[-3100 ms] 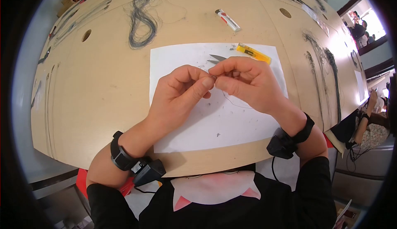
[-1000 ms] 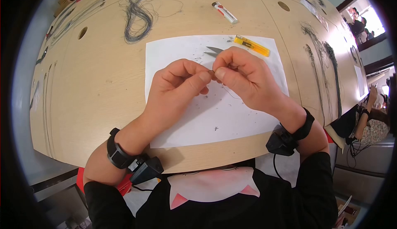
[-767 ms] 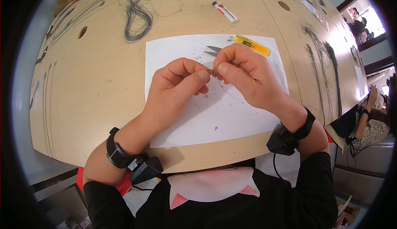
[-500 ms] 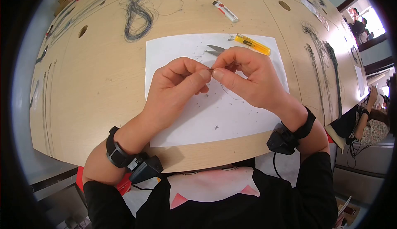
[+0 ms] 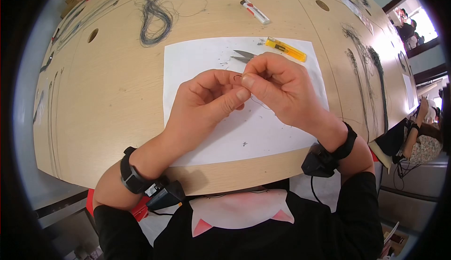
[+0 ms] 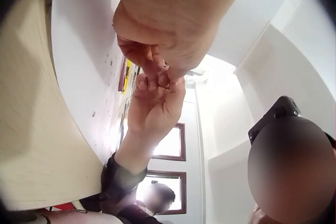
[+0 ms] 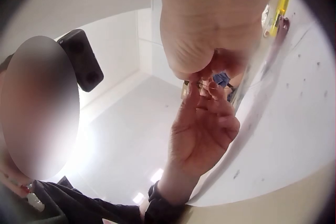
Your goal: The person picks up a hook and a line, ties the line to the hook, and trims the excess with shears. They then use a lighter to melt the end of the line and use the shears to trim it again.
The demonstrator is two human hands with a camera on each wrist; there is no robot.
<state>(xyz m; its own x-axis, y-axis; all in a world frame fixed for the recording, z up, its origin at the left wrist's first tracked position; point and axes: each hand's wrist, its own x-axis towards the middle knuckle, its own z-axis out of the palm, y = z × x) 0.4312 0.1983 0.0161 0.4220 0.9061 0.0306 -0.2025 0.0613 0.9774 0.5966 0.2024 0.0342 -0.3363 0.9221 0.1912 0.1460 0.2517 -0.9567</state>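
Above a white paper sheet (image 5: pixel 202 149), both hands meet at their fingertips over a thin dark thread (image 5: pixel 237 77). My right hand (image 5: pixel 286 86) pinches it between thumb and forefinger. A small curve of the thread lies against the forefinger tip of my left hand (image 5: pixel 202 103), whose thumb stands a little below that forefinger, with the other fingers curled behind. A loose length of thread hangs under the right hand. In the right wrist view a fine strand runs by the left fingertips (image 7: pixel 214 90). Scissors blades (image 5: pixel 243 54) show beyond the right hand, their handles hidden.
On the paper lie a flat yellow tool (image 5: pixel 286 49) and scattered dark clippings. Farther back on the table are a grey-blue hank of thread (image 5: pixel 157 16) and a white, red and black stick-shaped thing (image 5: pixel 255 11). Long dark strands (image 5: pixel 378 81) lie along the right side.
The left thumb has dropped away from the forefinger, uncovering the small thread curve. The right hand keeps its pinch, after briefly drawing the thread slightly apart from the left.
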